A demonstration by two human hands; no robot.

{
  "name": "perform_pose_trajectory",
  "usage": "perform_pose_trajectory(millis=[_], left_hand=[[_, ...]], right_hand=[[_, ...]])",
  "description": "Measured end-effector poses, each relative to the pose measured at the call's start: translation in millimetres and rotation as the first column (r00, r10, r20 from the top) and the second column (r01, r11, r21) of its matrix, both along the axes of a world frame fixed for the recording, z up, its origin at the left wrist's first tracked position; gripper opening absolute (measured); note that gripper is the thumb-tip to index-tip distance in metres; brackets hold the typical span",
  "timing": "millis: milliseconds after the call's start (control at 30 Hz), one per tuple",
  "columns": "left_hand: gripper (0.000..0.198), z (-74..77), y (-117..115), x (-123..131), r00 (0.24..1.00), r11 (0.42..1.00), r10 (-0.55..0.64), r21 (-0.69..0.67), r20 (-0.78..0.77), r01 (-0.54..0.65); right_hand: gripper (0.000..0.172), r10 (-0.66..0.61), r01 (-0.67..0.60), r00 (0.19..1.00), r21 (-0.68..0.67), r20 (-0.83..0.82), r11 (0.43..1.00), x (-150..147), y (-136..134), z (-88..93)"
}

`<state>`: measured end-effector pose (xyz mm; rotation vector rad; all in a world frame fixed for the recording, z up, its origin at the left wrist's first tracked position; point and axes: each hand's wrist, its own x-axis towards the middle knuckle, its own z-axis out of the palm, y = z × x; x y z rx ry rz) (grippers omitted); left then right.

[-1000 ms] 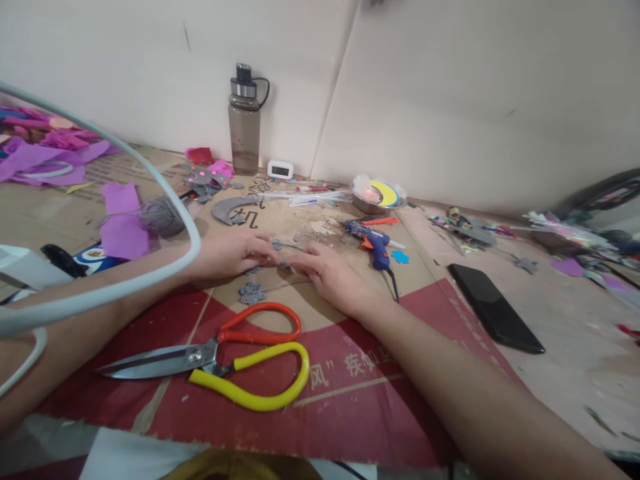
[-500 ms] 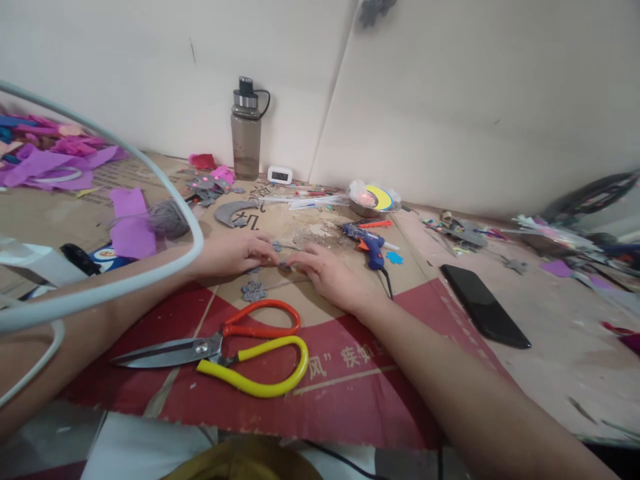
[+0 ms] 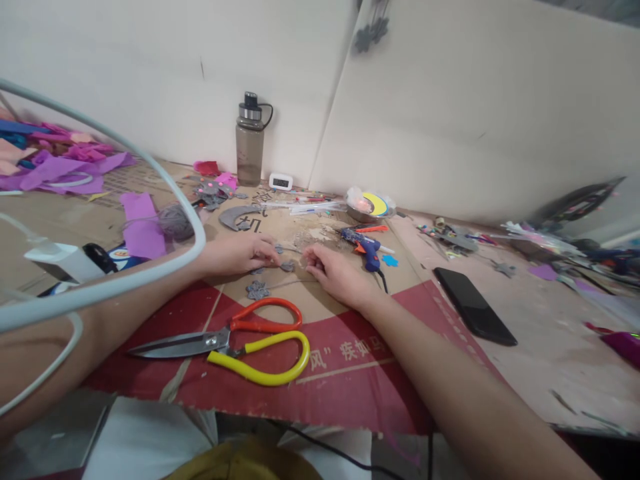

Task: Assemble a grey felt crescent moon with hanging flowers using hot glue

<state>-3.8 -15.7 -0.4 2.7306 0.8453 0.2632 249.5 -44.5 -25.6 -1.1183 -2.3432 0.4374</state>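
My left hand (image 3: 241, 254) lies on the cardboard sheet (image 3: 350, 373), fingers curled and pinching a small grey felt piece (image 3: 277, 249). A short way to its right rests my right hand (image 3: 336, 272), fingertips pressed together on something thin that I cannot make out. One small grey flower cutout (image 3: 287, 266) sits between the two hands, and another grey flower cutout (image 3: 257, 290) lies just nearer me. Large scissors (image 3: 225, 341) with one orange and one yellow handle lie in front of both hands.
A blue glue gun (image 3: 367, 244) and a black phone (image 3: 473, 305) lie to the right. At the back stand a grey bottle (image 3: 249, 141), a small clock (image 3: 281, 181) and a bowl (image 3: 367, 203). Purple paper scraps (image 3: 60, 167) fill the left; a white cable (image 3: 125, 280) loops across.
My right hand has drawn slightly right, away from the left, uncovering the grey flower between them. The camera has tilted up a little.
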Motion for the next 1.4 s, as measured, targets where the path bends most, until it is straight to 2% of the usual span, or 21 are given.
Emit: perform_pose_trajectory(millis=[100,233,367,433,467,533,667,767,933,1167,1267,1400], left_hand=[[0.029,1.7,-0.9,0.4,1.000,1.000,0.001,0.001,0.004,-0.001],[0.029,2.0,-0.6,0.5,1.000,1.000,-0.003,0.004,0.017,0.003],[0.028,2.1,-0.7,0.7,1.000,1.000,0.000,-0.009,0.025,0.000],[0.028,3.1,-1.5,1.3,1.000,1.000,0.010,-0.008,0.015,-0.009],[0.028,3.7,-2.0,1.6,1.000,1.000,0.014,-0.006,0.010,-0.014],[0.027,4.9,-2.9,2.3,1.000,1.000,0.023,-0.005,0.001,-0.023],[0.028,5.6,-3.6,2.8,0.999,0.999,0.035,-0.004,0.000,-0.035],[0.028,5.0,-3.2,2.6,0.999,0.999,0.033,-0.006,0.001,-0.033],[0.027,5.3,-3.8,2.9,0.999,0.999,0.041,0.009,-0.003,-0.041],[0.027,2.5,-1.3,2.9,1.000,0.999,0.024,0.034,0.008,-0.024],[0.026,0.9,0.0,2.3,0.999,0.999,0.033,0.029,0.014,-0.033],[0.026,2.0,-1.7,2.6,0.999,0.998,0.049,0.024,0.011,-0.050]], right_hand=[[0.018,-0.028,0.028,0.998,-0.005,-0.056,1.000,5.1,2.6,1.7],[0.004,-0.168,0.181,0.961,0.041,-0.219,0.983,9.9,6.0,7.3],[0.015,-0.329,0.387,0.863,0.084,-0.382,0.918,16.8,5.6,16.1],[0.025,-0.369,0.445,0.816,0.076,-0.444,0.892,19.8,3.4,20.7],[0.030,-0.363,0.443,0.813,0.078,-0.456,0.893,20.2,1.8,22.8],[0.037,-0.287,0.369,0.859,0.123,-0.424,0.921,17.7,-2.5,26.3],[0.028,-0.011,0.060,0.976,0.221,-0.217,0.973,3.0,-12.3,28.3],[0.023,0.063,-0.041,0.992,0.194,-0.109,0.980,-5.9,-17.5,25.7],[0.024,0.055,-0.059,0.998,0.136,0.034,0.989,-10.1,-21.5,21.5],[0.025,0.055,-0.086,0.982,0.168,0.180,0.982,-10.7,-15.7,17.9],[0.021,-0.011,-0.023,0.987,0.206,0.161,0.978,-4.5,-10.9,16.6],[0.015,-0.071,0.063,0.997,0.218,0.030,0.974,3.2,-5.8,12.9]])
